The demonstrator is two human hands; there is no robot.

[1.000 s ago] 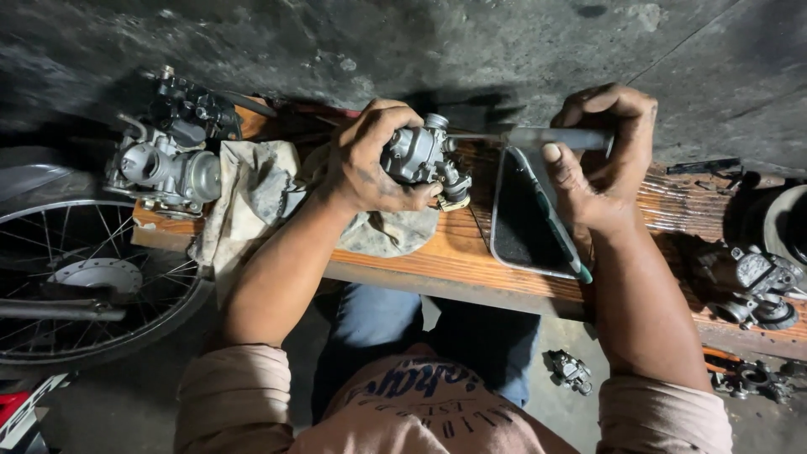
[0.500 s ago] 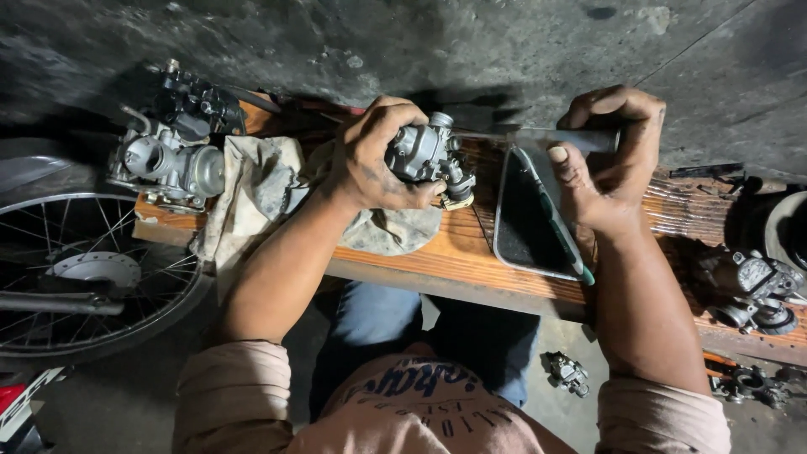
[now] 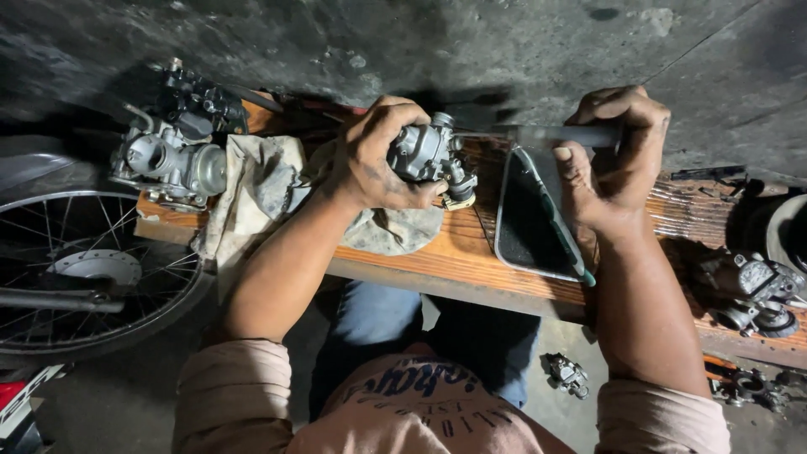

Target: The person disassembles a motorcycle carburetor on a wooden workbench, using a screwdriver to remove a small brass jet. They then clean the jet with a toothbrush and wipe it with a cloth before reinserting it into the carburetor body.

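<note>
The left hand [image 3: 378, 160] is wrapped around a small grey metal carburetor [image 3: 429, 155], fingers curled over its top and thumb pressed under its near side, holding it just above the wooden bench [image 3: 445, 256]. The carburetor sits over the far edge of the bench, with a brass-coloured fitting showing at its lower right corner.

The right hand [image 3: 614, 160] is closed in a fist around the grey handle of a screwdriver [image 3: 546, 134]. The tool lies level — its thin shaft runs left from the fist and meets the right side of the carburetor; the tip itself is hidden against the body.

Adjacent items:
- A dirty cloth rag [image 3: 269, 189] lies under and to the left of the left hand, draped over the bench edge.
- A dark rectangular tray [image 3: 525, 227] with a pale rim rests on the bench below the right hand; a green-handled tool [image 3: 567, 231] lies across it.
- A second, larger carburetor assembly [image 3: 168, 160] stands at the left end of the bench.
- A spoked wheel [image 3: 84, 277] stands lower left — beside the bench.
- More carburetor parts [image 3: 752, 290] lie at the right, and a small metal part [image 3: 567, 374] lies on the floor.
</note>
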